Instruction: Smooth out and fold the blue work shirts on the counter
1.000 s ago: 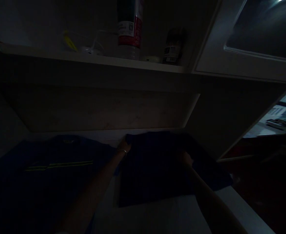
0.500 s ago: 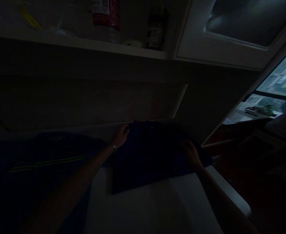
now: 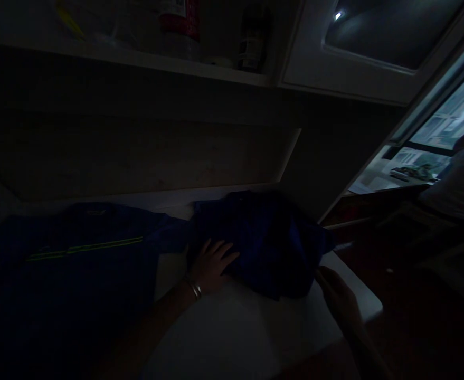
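A dark blue garment [image 3: 255, 237], rumpled with folds on its right side, lies on the white tabletop [image 3: 232, 327]. My left hand [image 3: 212, 264], with bracelets at the wrist, rests with fingers spread on its near left part. At the garment's right edge, my right hand [image 3: 337, 293] has its fingers drawn together, seemingly pinching the cloth; darkness hides the fingertips partly. To the left, a second dark blue shirt [image 3: 97, 274] with yellow-green chest stripes is spread out, collar toward the back panel. Its right sleeve reaches the rumpled garment.
Above runs a shelf [image 3: 136, 55] holding a red-labelled bottle [image 3: 180, 21] and a dark jar [image 3: 251, 47]. A cabinet door [image 3: 354, 68] is at upper right. Past the table's right edge are a reddish floor, a window [image 3: 453, 121] and a seated person [image 3: 459, 179].
My left hand has come from the garment's back edge to its near part, fingers now spread. My right hand has moved nearer and right. The garment, flat before, is now rumpled, its near edge drawn back.
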A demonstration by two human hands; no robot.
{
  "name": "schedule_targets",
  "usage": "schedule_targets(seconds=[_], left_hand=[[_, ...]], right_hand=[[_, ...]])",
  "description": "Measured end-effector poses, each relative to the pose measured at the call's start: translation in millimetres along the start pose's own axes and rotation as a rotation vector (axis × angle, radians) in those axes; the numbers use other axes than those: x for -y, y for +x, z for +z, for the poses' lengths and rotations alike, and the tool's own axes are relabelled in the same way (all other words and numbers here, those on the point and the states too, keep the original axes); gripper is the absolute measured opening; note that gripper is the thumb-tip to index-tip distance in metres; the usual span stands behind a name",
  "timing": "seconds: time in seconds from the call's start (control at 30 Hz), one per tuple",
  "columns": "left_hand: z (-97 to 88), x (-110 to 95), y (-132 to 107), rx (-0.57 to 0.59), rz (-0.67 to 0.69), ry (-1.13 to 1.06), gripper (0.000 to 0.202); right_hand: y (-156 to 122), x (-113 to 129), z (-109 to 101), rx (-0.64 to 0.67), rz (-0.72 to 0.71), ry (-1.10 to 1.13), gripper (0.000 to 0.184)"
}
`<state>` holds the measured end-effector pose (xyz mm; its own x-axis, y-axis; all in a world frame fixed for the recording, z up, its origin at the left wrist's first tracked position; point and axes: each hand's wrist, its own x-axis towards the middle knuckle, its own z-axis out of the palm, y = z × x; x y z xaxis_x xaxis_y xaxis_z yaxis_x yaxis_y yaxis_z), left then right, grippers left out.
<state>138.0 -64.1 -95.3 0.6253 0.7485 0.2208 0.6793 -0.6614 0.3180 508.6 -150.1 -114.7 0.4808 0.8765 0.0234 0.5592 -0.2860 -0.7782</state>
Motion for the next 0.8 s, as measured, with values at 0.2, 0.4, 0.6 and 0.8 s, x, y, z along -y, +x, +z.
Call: schedule_targets(seconds=[0.2, 0.4, 0.6, 0.8], left_hand=[[3.8, 6, 12, -0.053, -0.054, -0.065, 0.029], [-33.9, 34, 14, -0.348, -0.465, -0.376, 0.042], [-73.1, 28, -47, -0.397, -0.230, -0.581, 0.042], [-44.4, 14, -62, 0.075, -0.117, -0.779, 0.035]], right_hand=[[89, 71, 53, -0.083, -0.069, -0.084, 0.078], [117, 101, 49, -0.009, 0.009, 0.026, 0.037], [40, 45, 3, -0.143, -0.006, 0.441, 0.023], [-64, -44, -34, -0.337, 0.203, 0.451, 0.044]])
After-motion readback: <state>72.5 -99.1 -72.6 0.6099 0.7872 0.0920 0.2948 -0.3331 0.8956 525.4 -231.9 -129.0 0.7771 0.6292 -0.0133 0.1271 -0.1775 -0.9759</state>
